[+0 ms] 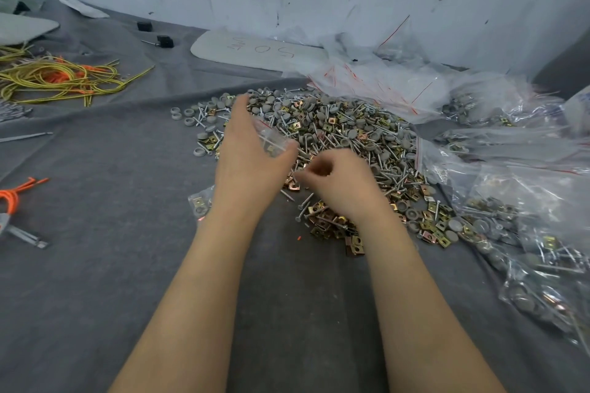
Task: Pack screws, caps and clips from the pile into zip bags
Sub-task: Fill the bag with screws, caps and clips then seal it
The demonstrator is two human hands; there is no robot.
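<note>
Far left of the pile (338, 137), an orange cord (12, 196) and a tangle of yellow-green wires (60, 78) lie on the grey cloth (121, 281). Just left of the pile's near edge, a small filled bag (199, 204) sits half under the left forearm.

The left hand (245, 153) hangs over the pile's left edge with its fingers reaching forward. Its thumb and fingers grip a small clear zip bag (271, 137) with a few parts inside.

Behind the pile, a pale grey board (255, 51) with red writing lies by the wall.

The pile itself is screws, grey caps and brass-coloured clips mixed together, spread across the middle of the cloth.

The right hand (338, 183) rests on the pile's near side, just right of the left hand. Its fingers are curled and the tips bunched together; blur hides whether anything is pinched between them.

Right of the pile and behind it lies a heap of empty zip bags (383, 80) with red strips. Right of the pile and nearer, many filled bags (526, 242) are strewn about.
</note>
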